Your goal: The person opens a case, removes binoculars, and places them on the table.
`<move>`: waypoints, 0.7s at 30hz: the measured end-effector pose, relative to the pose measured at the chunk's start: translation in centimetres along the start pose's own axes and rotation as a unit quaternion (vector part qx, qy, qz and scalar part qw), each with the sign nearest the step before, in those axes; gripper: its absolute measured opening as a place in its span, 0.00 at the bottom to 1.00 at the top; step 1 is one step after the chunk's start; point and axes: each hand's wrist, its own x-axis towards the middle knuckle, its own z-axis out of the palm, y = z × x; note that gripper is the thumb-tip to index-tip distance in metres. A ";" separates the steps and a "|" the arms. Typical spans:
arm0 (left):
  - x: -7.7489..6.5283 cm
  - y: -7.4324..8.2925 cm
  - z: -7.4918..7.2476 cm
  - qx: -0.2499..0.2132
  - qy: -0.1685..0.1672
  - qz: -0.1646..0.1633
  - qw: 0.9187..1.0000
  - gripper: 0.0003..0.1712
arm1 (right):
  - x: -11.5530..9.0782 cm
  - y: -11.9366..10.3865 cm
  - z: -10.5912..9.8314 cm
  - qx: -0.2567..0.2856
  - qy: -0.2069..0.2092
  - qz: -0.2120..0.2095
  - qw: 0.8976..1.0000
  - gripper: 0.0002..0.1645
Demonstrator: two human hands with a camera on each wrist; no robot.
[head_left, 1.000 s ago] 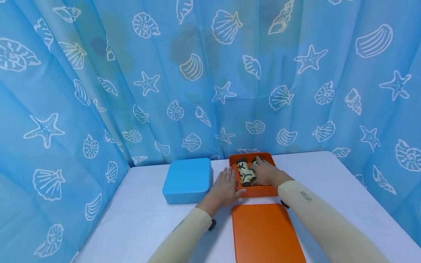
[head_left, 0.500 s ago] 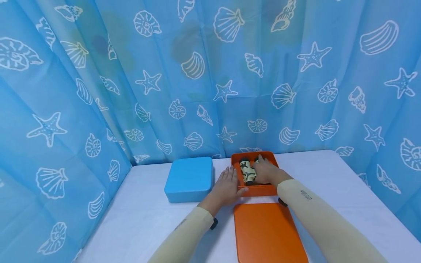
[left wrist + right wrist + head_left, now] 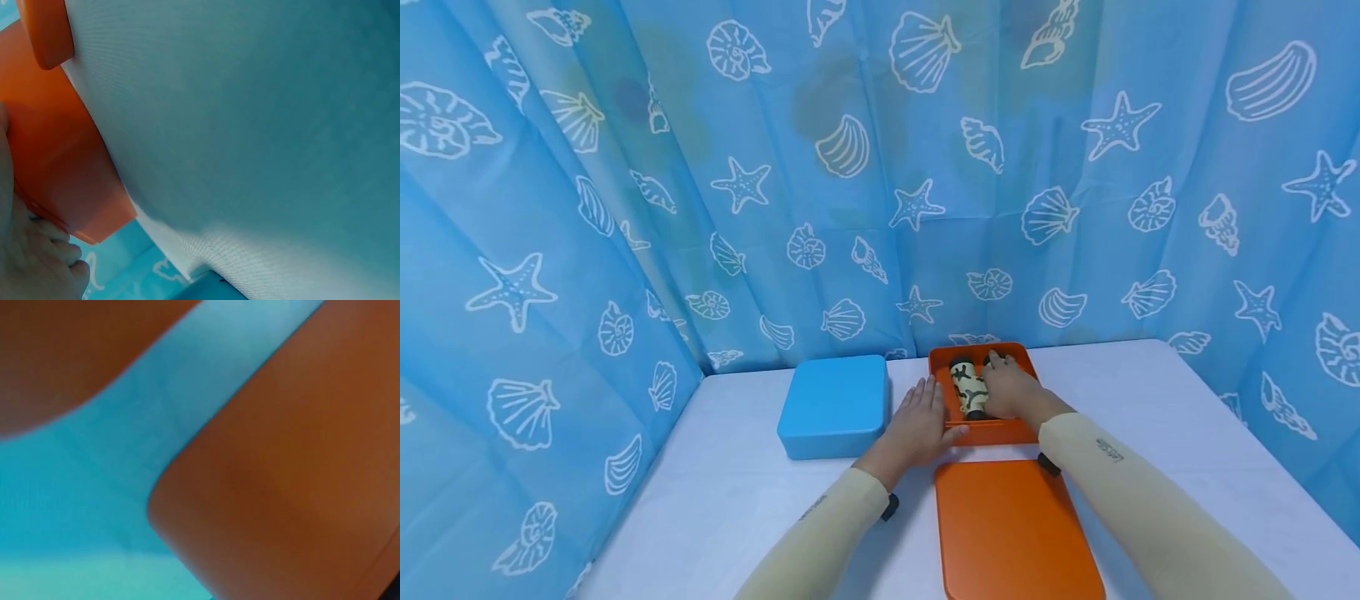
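Note:
Camouflage-patterned binoculars [image 3: 968, 387] lie inside an orange box [image 3: 981, 432] at the back of the table. In the head view my right hand [image 3: 1011, 387] grips their right barrel from above and covers most of it. My left hand [image 3: 917, 425] rests against the box's left wall with straight fingers, thumb toward the front side. The left wrist view shows part of the left hand [image 3: 44, 256] along the orange wall [image 3: 62, 144]. In the right wrist view only blurred orange surfaces appear; the fingers are hidden there.
An orange lid [image 3: 1018, 529] lies flat in front of the box. A closed blue box [image 3: 835, 404] stands to the left. The white tabletop [image 3: 722, 492] meets a blue shell-print curtain [image 3: 775, 208] at the back and sides.
The camera view has shifted slightly. The right hand has moved a little over the binoculars, which sit slightly more to the right within the box. The left hand stays at the box's left wall.

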 end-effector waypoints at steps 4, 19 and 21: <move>0.1 0.0 0.1 0.001 -0.002 -0.002 1.000 0.55 | -0.1 -0.2 -0.5 -0.023 0.013 -0.014 1.000 0.43; 0.2 0.0 0.3 -0.007 0.009 -0.006 1.000 0.56 | -1.0 -0.5 -1.1 -0.138 0.076 -0.078 0.984 0.40; 0.2 0.0 0.4 -0.007 0.009 -0.007 1.000 0.56 | -1.2 -0.4 -1.1 -0.142 0.090 -0.079 0.983 0.40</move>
